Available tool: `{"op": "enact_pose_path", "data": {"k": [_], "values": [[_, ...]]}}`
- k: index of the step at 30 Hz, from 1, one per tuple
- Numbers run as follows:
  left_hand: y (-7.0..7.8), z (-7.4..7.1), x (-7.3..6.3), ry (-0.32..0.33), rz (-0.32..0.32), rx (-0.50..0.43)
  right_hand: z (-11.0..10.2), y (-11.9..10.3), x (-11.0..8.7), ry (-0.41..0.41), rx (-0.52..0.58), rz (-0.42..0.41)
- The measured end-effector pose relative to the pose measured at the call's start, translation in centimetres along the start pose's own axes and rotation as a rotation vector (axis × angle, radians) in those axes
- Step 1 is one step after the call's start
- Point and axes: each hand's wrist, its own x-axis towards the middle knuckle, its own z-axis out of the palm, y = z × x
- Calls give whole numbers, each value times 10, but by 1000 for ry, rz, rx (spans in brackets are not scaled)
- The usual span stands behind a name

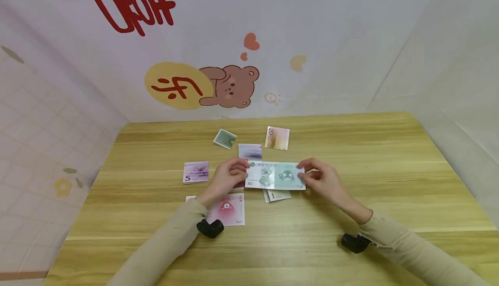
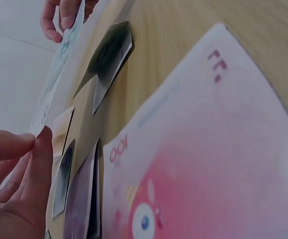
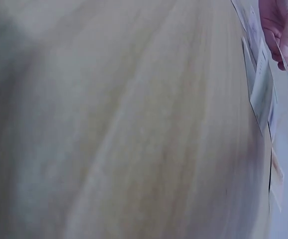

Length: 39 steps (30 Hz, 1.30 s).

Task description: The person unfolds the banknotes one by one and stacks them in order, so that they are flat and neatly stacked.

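Note:
A green 50 play banknote [image 1: 286, 177] is stretched out flat between both hands, with a crease down its middle. At its left end, my left hand [image 1: 223, 178] pinches the edge between thumb and fingers. My right hand [image 1: 325, 181] pinches the opposite end. In the left wrist view the note [image 2: 59, 67] appears edge-on, raised above the table. Beneath it lies a folded 1 note [image 1: 278, 195], partly covered. A pink 100 note [image 1: 234, 210] lies unfolded under my left wrist, and a folded purple-blue note [image 1: 249, 151] shows behind the 50.
A folded purple 5 note [image 1: 196, 172] lies to the left on the wooden table [image 1: 390, 169]. Farther back are a folded green note [image 1: 225, 138] and a folded 20 note [image 1: 277, 138]. A white printed cloth [image 1: 331, 39] hangs behind the table.

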Motion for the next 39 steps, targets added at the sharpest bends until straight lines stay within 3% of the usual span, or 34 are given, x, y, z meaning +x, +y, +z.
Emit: {"op": "enact_pose_path", "data": {"k": [9, 20, 32, 39], "values": [[-4, -19, -9, -41, -98, 16, 13, -6, 4, -50, 62, 22], [-15, -38, -23, -63, -78, 0, 33, -10, 8, -132, 157, 33], [-13, -57, -44, -58, -139, 39, 52, -18, 3, -204, 254, 75], [-14, -71, -59, -80, -164, 20, 66, -26, 4, -266, 254, 49]]}}
